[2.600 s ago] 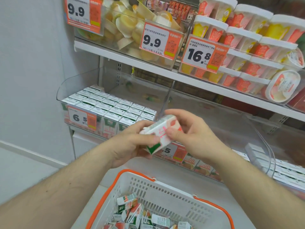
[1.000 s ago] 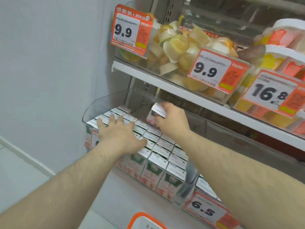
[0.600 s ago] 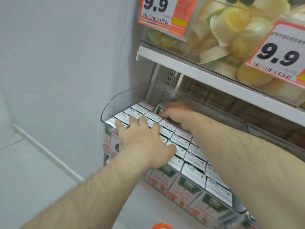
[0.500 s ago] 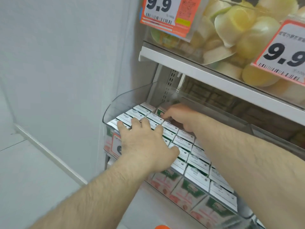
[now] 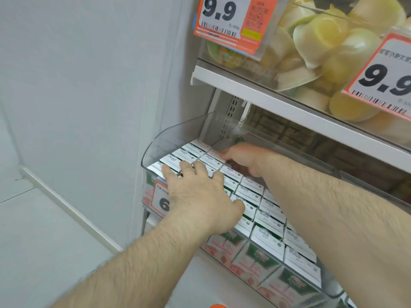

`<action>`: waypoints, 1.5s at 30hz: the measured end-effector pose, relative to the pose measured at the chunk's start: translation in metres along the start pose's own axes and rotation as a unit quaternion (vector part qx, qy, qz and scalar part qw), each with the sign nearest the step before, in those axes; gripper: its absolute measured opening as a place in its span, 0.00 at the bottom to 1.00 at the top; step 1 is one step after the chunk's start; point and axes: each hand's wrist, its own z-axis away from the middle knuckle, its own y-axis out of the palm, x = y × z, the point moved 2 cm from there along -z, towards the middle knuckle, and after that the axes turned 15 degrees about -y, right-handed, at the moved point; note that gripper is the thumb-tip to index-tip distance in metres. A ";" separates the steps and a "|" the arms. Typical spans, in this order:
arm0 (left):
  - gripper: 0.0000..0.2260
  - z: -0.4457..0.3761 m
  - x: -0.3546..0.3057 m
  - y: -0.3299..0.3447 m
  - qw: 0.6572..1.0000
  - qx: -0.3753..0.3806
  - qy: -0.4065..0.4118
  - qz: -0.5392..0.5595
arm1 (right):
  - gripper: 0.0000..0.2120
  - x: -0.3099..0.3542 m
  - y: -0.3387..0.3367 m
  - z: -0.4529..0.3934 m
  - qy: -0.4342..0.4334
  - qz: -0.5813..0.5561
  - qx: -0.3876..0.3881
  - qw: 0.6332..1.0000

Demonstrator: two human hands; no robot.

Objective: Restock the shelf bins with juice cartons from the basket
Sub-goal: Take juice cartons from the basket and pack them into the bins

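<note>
The juice cartons (image 5: 264,221) stand up tall in neat rows inside a clear plastic bin (image 5: 175,138) on the lower shelf, with their flat white tops facing up and their fronts facing out through the bin's front wall; the rows run from the front of the bin toward the back. The cartons are small boxes with sharp edges, and the fronts are green, white and pinkish red with "100%" printed on them; the tiny writing on the tops is too small to read. The left hand (image 5: 200,196) lies flat on the carton tops near the front left, fingers straight and spread, pressing down. The right hand (image 5: 246,157) reaches to the back of the bin, fingers bent down onto the cartons there; whether it grips one cannot be told. An orange and white price tag (image 5: 161,200) on the bin's front shows a big "6", the rest hidden by the left wrist. A white shelf (image 5: 266,94) above holds soft yellow jelly cups (image 5: 327,38) in another clear bin, with two orange tags, one on the left (image 5: 231,16) and one on the right (image 5: 387,78), each reading "9.9". A bit of orange basket rim (image 5: 219,306) peeks in at the bottom edge
</note>
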 end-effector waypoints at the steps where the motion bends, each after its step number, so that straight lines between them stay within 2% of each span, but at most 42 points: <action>1: 0.36 0.000 0.000 -0.001 1.000 0.002 -0.001 0.000 | 0.10 0.001 0.000 0.002 -0.004 0.005 0.002 1.000; 7: 0.37 -0.001 0.003 -0.004 0.999 0.036 -0.002 0.008 | 0.10 0.016 -0.002 0.014 -0.037 0.173 -0.018 0.984; 9: 0.37 -0.001 0.005 -0.010 0.998 0.060 -0.005 0.037 | 0.08 0.019 -0.005 0.024 -0.069 0.173 -0.047 0.981; 11: 0.38 0.002 0.007 -0.020 0.995 0.064 0.005 0.073 | 0.15 0.021 -0.009 0.047 -0.090 0.172 -0.080 0.978; 13: 0.38 0.011 0.004 -0.034 0.994 0.030 0.031 0.103 | 0.18 0.022 -0.013 0.081 -0.114 0.162 -0.121 0.973; 16: 0.27 0.040 -0.011 -0.051 0.976 -0.027 0.063 0.206 | 0.15 0.024 -0.021 0.136 -0.150 0.098 -0.211 0.961; 20: 0.10 0.090 -0.033 -0.044 0.904 0.024 0.127 0.408 | 0.14 0.012 -0.024 0.212 -0.170 0.098 -0.257 0.946; 24: 0.06 0.128 -0.040 -0.016 0.874 0.070 0.156 0.454 | 0.13 -0.018 -0.015 0.282 -0.165 0.115 -0.252 0.947; 26: 0.04 0.148 -0.044 0.003 0.863 0.125 0.172 0.458 | 0.13 -0.039 -0.003 0.308 -0.168 0.114 -0.238 0.950; 29: 0.04 0.176 -0.060 0.038 0.875 0.224 0.203 0.377 | 0.15 -0.082 0.020 0.341 -0.152 0.096 -0.189 0.965; 34: 0.05 0.211 -0.086 0.122 0.877 0.316 0.172 0.318 | 0.13 -0.172 0.050 0.368 -0.025 0.014 -0.153 0.988; 40: 0.06 0.236 -0.104 0.214 0.862 0.386 0.135 0.301 | 0.11 -0.266 0.080 0.379 0.103 -0.107 -0.155 0.977; 43: 0.08 0.246 -0.112 0.253 0.864 0.394 0.110 0.293 | 0.11 -0.315 0.100 0.391 0.155 -0.075 -0.131 0.976; 45: 0.07 0.254 -0.117 0.279 0.860 0.411 0.096 0.287 | 0.11 -0.349 0.122 0.404 0.155 0.035 -0.027 0.987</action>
